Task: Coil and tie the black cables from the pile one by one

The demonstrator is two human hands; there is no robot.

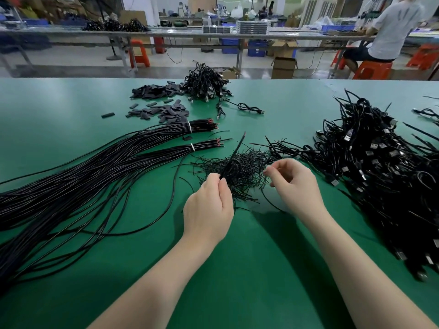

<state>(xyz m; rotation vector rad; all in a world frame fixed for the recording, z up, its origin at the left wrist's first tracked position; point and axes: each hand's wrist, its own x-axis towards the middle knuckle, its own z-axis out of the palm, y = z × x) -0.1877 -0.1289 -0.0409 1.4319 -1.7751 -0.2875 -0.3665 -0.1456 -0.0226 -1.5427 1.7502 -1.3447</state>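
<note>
**Left hand holds a coiled cable above the heap of ties**

On the green table (237, 269) nothing sits in a container; the only boxes in sight are blue bins (256, 49) and open cardboard cartons (283, 67) on the floor behind, and what they hold cannot be made out.

Two bundles of long black cables (99, 162) lie at the left, each bound near its red-tipped end with one white tie. Two scatterings of short dark sleeves (161, 112) lie beyond them. A heap of finished coils with plugs (380, 167) fills the right side, and a smaller heap (204, 84) sits at the far edge; the pieces in each are too many and too tangled to count.

The left hand (209, 210) pinches a small coiled cable (234, 166) between thumb and fingers, the coil rising just past the fingertips, over a loose pile of thin black wire ties (240, 179). The right hand (294, 184) hovers beside the coil with its fingers curled, fingertips drawn together; whether it grips a tie cannot be told.
</note>
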